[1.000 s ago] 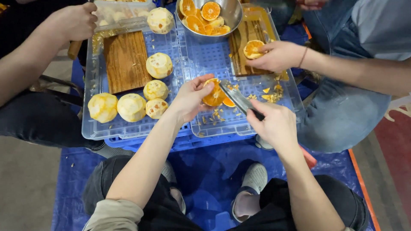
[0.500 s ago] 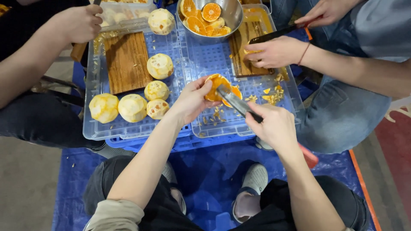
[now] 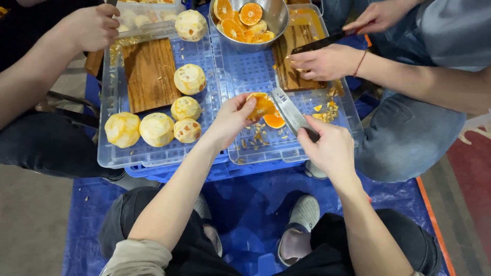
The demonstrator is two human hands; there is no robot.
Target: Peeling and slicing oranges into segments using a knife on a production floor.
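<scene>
Gripping an orange half (image 3: 261, 105) with our left hand (image 3: 232, 120), we keep its cut face turned toward the knife (image 3: 289, 111), fingers curled round the peel. Our right hand (image 3: 330, 148) is clenched on the knife handle, and the broad blade slants up and away from that fist until its tip touches the fruit. Just below the blade, between our 2 hands, lies another orange half (image 3: 275, 121) on the clear plastic tray (image 3: 266, 153), with seeds and scraps of peel scattered close to our left wrist.

Left of our left hand we see 3 small peeled oranges (image 3: 185, 108) and, further left, 2 bigger peeled ones (image 3: 156, 129) on a second clear tray (image 3: 110, 161). Beyond them sits a wooden cutting board (image 3: 149, 74). Ahead of our left hand stands a steel bowl (image 3: 276, 18) holding cut orange halves.

Beyond our right hand, another person's hand (image 3: 322, 61) rests on a second wooden board (image 3: 286, 56), with a dark knife (image 3: 322, 42) above it. At far left, a different person's hand (image 3: 92, 25) grips something near a clear container (image 3: 148, 15); we cannot tell what.
</scene>
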